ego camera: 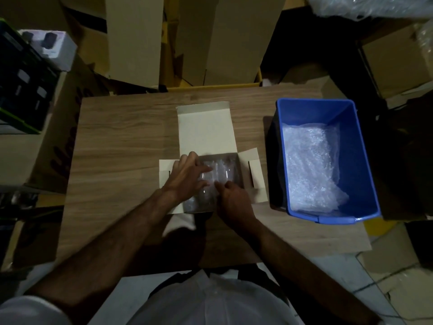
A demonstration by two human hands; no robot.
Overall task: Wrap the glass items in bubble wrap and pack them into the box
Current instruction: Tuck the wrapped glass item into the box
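Note:
A small white cardboard box point(206, 130) lies open in the middle of the wooden table point(121, 141), its lid flap folded back and side flaps spread out. Inside it lie bubble-wrapped glass items point(220, 174). My left hand point(187, 177) rests over the box's left part with straight fingers pressing on the wrapped bundle. My right hand point(232, 198) is at the box's near right part, with fingers curled and fingertips touching the wrap. The glass under the wrap is hard to make out.
A blue plastic bin point(358, 158) holding loose bubble wrap point(311, 170) stands on the table's right side. Cardboard boxes point(225, 38) crowd the floor beyond the table, and a dark crate point(21, 78) stands at the left. More bubble wrap point(365, 5) shows at the top right.

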